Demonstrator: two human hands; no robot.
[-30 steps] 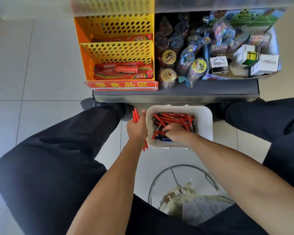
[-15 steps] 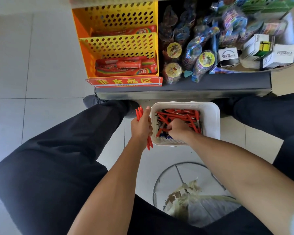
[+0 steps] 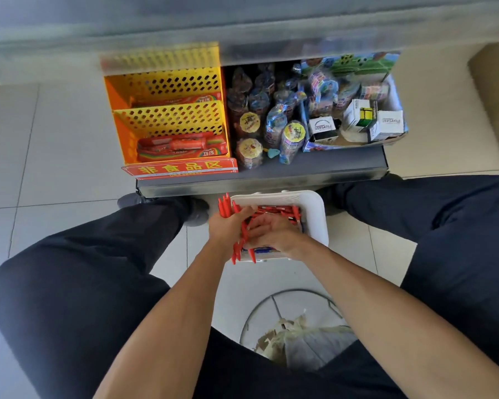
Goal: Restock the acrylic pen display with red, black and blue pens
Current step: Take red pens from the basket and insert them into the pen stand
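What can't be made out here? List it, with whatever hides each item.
Head view only:
- Acrylic pen display: nowhere in frame.
- Upper shelf: motion-blurred; contents unreadable.
- Pens lower in the white basket: covered by the right hand and the top layer of red pens; black ones cannot be confirmed.
- Count of the red pen bundle: left hand wraps it.
- Right hand's grip: fingers hidden among pens.

A red sign at the front of the yellow rack reads "非食品区". Two white boxes on the shelf read "VERSATILE".
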